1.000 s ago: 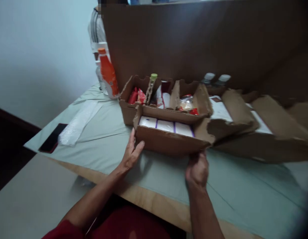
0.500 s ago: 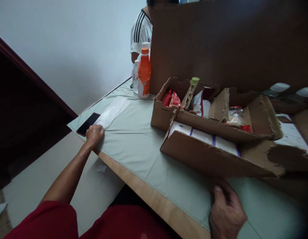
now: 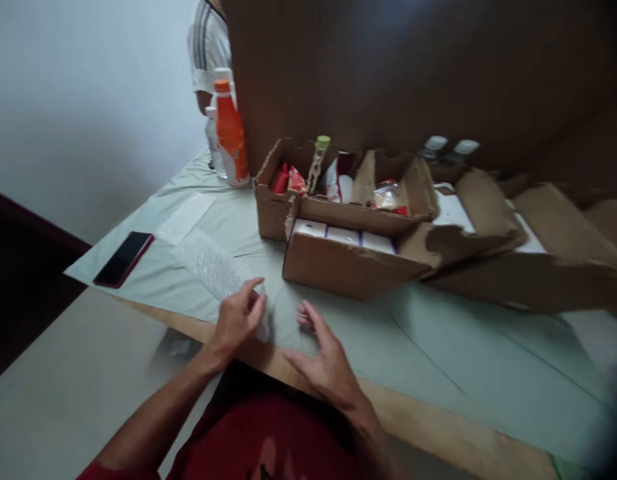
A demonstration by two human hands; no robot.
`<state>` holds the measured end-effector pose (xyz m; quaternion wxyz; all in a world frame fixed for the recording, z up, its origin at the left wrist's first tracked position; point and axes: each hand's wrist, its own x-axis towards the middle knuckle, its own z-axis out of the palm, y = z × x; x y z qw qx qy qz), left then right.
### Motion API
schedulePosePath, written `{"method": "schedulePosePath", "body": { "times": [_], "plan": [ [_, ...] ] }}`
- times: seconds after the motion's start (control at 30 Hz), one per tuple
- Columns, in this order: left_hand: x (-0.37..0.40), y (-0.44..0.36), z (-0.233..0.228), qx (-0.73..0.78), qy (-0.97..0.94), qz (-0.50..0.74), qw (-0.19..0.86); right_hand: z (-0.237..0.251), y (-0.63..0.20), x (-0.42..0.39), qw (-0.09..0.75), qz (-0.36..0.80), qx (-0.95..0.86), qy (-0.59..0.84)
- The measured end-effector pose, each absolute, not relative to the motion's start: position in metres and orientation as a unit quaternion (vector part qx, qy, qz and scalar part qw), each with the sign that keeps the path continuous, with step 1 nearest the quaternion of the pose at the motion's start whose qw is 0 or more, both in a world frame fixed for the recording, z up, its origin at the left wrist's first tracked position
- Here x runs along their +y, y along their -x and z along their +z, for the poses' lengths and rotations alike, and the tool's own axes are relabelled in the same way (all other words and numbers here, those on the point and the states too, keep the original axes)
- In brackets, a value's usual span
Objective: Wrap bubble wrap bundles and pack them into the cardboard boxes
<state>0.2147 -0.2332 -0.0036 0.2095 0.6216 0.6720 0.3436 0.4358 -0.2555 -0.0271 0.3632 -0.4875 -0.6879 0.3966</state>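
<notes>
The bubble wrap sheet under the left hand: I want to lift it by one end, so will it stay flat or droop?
The bubble wrap sheet looks thin and see-through, so it would probably droop. It likely weighs very little. The left hand pinches its near end against the cloth.

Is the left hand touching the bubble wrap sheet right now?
Touching. The head view shows the left hand with its fingertips pinched on the near end of the bubble wrap sheet, which lies on the table cloth.
</notes>
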Motion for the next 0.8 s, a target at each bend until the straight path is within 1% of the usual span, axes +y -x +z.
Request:
{"method": "schedulePosePath", "body": {
  "times": [0.07, 0.1, 0.17, 0.27, 0.33, 0.4, 0.47, 0.53, 0.6, 0.67, 0.73, 0.8],
  "plan": [
    [-0.246, -0.263, -0.013, 0.604, -0.651, 0.378, 0.262, -0.034, -0.431, -0.258, 0.337, 0.423, -0.684, 0.490],
    [-0.252, -0.280, -0.015, 0.572, -0.669, 0.392, 0.267, -0.038, -0.433, -0.258, 0.338, 0.422, -0.674, 0.504],
    [-0.259, -0.300, -0.016, 0.512, -0.710, 0.418, 0.241, -0.041, -0.448, -0.256, 0.365, 0.388, -0.645, 0.548],
    [-0.264, -0.296, -0.019, 0.461, -0.760, 0.425, 0.172, -0.039, -0.492, -0.249, 0.408, 0.301, -0.610, 0.609],
    [-0.264, -0.283, -0.023, 0.468, -0.774, 0.404, 0.136, -0.038, -0.530, -0.245, 0.391, 0.261, -0.603, 0.645],
    [-0.263, -0.269, -0.029, 0.487, -0.778, 0.380, 0.117, -0.039, -0.566, -0.242, 0.352, 0.211, -0.603, 0.684],
    [-0.260, -0.259, -0.033, 0.497, -0.780, 0.362, 0.113, -0.039, -0.593, -0.243, 0.333, 0.127, -0.597, 0.719],
    [-0.255, -0.255, -0.034, 0.499, -0.785, 0.352, 0.108, -0.037, -0.602, -0.246, 0.344, 0.038, -0.585, 0.733],
    [-0.247, -0.257, -0.033, 0.492, -0.794, 0.343, 0.095, -0.035, -0.586, -0.247, 0.357, -0.002, -0.603, 0.713],
    [-0.237, -0.262, -0.033, 0.482, -0.809, 0.326, 0.081, -0.034, -0.547, -0.245, 0.340, 0.019, -0.675, 0.654],
    [-0.228, -0.267, -0.036, 0.486, -0.821, 0.292, 0.072, -0.035, -0.499, -0.239, 0.284, 0.074, -0.772, 0.565],
    [-0.221, -0.268, -0.040, 0.503, -0.828, 0.239, 0.070, -0.038, -0.459, -0.230, 0.227, 0.115, -0.831, 0.495]
  ]
}}
